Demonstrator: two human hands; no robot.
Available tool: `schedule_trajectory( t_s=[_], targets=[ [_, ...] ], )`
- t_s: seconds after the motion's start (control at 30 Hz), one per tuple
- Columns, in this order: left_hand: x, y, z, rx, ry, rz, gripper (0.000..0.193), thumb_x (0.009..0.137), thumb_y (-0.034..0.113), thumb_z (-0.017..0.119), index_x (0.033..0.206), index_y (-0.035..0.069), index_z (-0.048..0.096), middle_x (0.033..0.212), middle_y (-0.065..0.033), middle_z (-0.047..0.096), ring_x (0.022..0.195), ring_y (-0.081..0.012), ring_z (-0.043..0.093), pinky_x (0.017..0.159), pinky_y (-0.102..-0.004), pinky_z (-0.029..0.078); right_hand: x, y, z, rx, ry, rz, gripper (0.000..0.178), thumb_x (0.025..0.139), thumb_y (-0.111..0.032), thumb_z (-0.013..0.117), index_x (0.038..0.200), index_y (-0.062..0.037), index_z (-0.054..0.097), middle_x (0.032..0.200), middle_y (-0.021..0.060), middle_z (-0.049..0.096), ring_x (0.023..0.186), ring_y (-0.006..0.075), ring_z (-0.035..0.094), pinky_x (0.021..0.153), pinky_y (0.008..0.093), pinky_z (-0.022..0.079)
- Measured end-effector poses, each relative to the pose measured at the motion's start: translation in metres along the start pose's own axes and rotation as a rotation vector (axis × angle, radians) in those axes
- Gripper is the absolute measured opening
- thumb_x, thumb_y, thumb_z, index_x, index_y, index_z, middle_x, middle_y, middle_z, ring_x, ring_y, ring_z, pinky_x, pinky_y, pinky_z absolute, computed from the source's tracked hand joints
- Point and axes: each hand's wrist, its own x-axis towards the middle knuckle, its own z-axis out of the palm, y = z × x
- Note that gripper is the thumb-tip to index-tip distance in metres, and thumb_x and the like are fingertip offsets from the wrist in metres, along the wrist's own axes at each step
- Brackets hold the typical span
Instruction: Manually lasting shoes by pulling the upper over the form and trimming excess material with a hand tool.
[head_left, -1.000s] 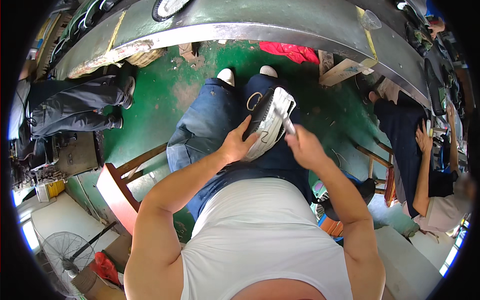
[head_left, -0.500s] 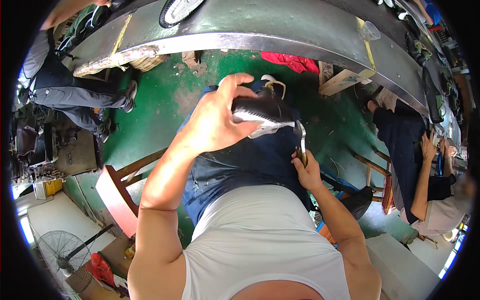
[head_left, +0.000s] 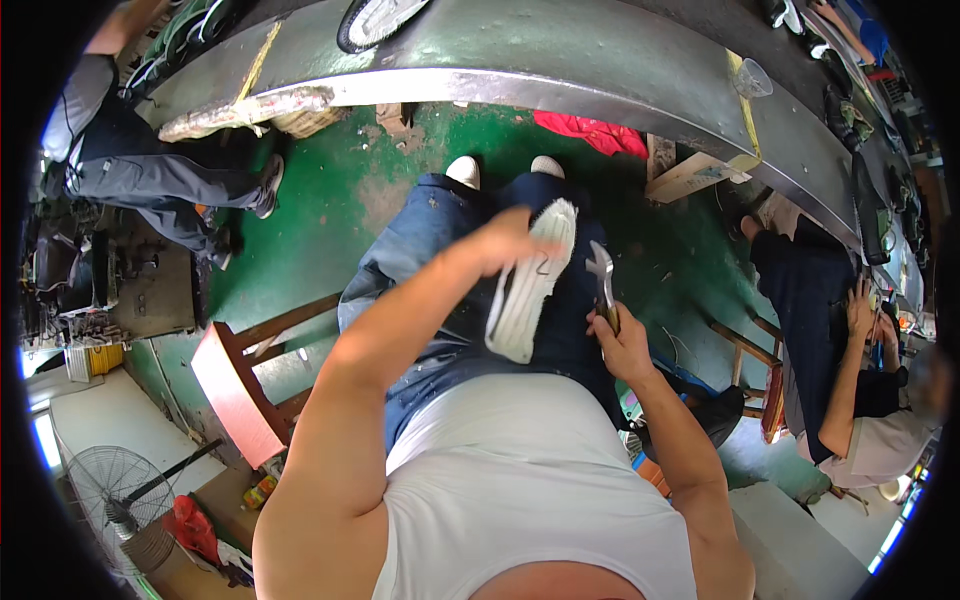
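Over my lap my left hand grips an unfinished shoe by its side, fingers blurred by motion. The shoe's pale underside faces up, with a dark mark on it and a black edge along one end. It slants from upper right to lower left. My right hand is closed round the handle of a pair of pincers, whose shiny curved metal head points away from me. That head is just right of the shoe, apart from it.
A long metal conveyor crosses ahead, with a black-and-white sole and a clear cup on it. Wooden stools stand on both sides. Co-workers are at left and right. A red cloth lies under the conveyor.
My left hand has turned the shoe over so its underside faces up, and brought it nearer to me. The pincers stay in my right hand, almost in place.
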Motion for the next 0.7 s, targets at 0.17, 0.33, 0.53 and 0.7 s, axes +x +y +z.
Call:
schedule_trajectory(
  t_s=[0.17, 0.33, 0.53, 0.7],
  targets=[
    [-0.098, 0.007, 0.014, 0.234, 0.245, -0.01, 0.072, 0.087, 0.04, 0.071, 0.133, -0.01, 0.05, 0.108, -0.0296, 0.068, 0.105, -0.0414, 0.067, 0.095, -0.0423, 0.051, 0.011, -0.059, -0.028, -0.205, -0.307, -0.025, 0.034, 0.093, -0.016, 0.06, 0.119, 0.0058, 0.057, 0.103, 0.0204, 0.068, 0.096, 0.0364, 0.067, 0.087, 0.0392, 0.052],
    [-0.093, -0.006, 0.023, 0.368, 0.37, -0.002, 0.051, 0.095, 0.029, 0.061, 0.129, -0.008, 0.054, 0.104, -0.0293, 0.068, 0.097, -0.0438, 0.067, 0.091, -0.0445, 0.053, 0.031, -0.076, -0.026, -0.375, -0.461, -0.134, 0.056, 0.092, -0.017, 0.061, 0.138, 0.0104, 0.046, 0.136, 0.0301, 0.053, 0.125, 0.0429, 0.053, 0.107, 0.0413, 0.042],
    [-0.093, -0.028, 0.033, 0.423, 0.601, 0.442, 0.025, 0.094, 0.018, 0.059, 0.101, -0.006, 0.066, 0.086, -0.0229, 0.067, 0.078, -0.0423, 0.066, 0.074, -0.0468, 0.054, 0.038, -0.08, -0.026, -0.431, -0.509, -0.11, 0.058, 0.092, -0.017, 0.061, 0.139, 0.0122, 0.043, 0.14, 0.0306, 0.05, 0.128, 0.0425, 0.051, 0.109, 0.0411, 0.041],
    [-0.091, -0.018, 0.044, 0.574, 0.573, 0.433, 0.016, 0.093, 0.014, 0.059, 0.089, 0.0, 0.066, 0.081, -0.0184, 0.065, 0.069, -0.0388, 0.064, 0.064, -0.0463, 0.053, 0.043, -0.092, -0.03, -0.484, -0.433, -0.206, 0.047, 0.092, -0.017, 0.062, 0.128, 0.0099, 0.052, 0.124, 0.0278, 0.06, 0.11, 0.0395, 0.063, 0.098, 0.0403, 0.05]
  ],
)
